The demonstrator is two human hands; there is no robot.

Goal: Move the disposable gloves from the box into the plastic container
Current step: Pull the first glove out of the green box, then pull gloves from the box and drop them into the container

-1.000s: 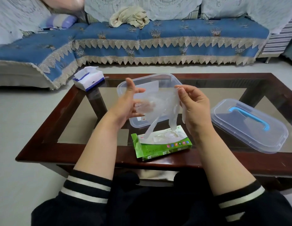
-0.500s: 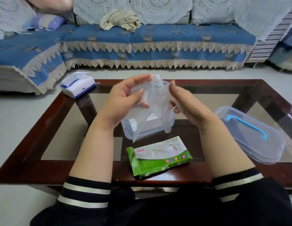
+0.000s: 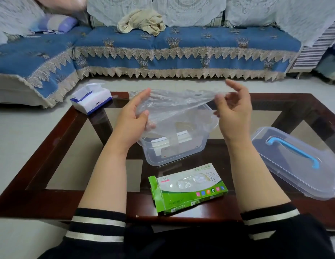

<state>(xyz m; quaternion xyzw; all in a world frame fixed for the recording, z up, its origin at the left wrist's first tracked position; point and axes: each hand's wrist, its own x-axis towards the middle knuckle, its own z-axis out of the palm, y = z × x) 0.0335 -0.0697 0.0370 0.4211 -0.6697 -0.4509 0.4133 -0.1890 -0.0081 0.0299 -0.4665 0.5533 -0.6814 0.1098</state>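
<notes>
As we list from the near edge outward, we note each item and what has shifted.

Glove box [image 3: 188, 187]: green carton, lying flat on the near rail of the coffee table [image 3: 56, 146], end flap open; more clear gloves show through its window.

Plastic container [image 3: 174, 144]: clear tub just beyond the box, lidless; white cards or packets lie inside, exact kind unclear.

Lid [image 3: 297, 161]: clear, blue handle, resting to our right, apart from the tub.

Left hand [image 3: 133, 116]: thumb and fingers pinch one end of the glove.

Right hand [image 3: 236, 113]: thumb and forefinger pinch the other end; remaining fingers loose and spread.

Disposable glove [image 3: 174, 105]: thin clear film, held taut between both hands directly above the container.

Change: half a second ago we held the glove bunched and hanging; now it is pulled out flat and wide.

Meaning: we judge it ready to be lowered or folded into the tub; the box is not yet emptied.

Tissue box [image 3: 91, 99]: white and blue, far left corner.

Sofa [image 3: 181, 47]: blue cover, beyond the table.
</notes>
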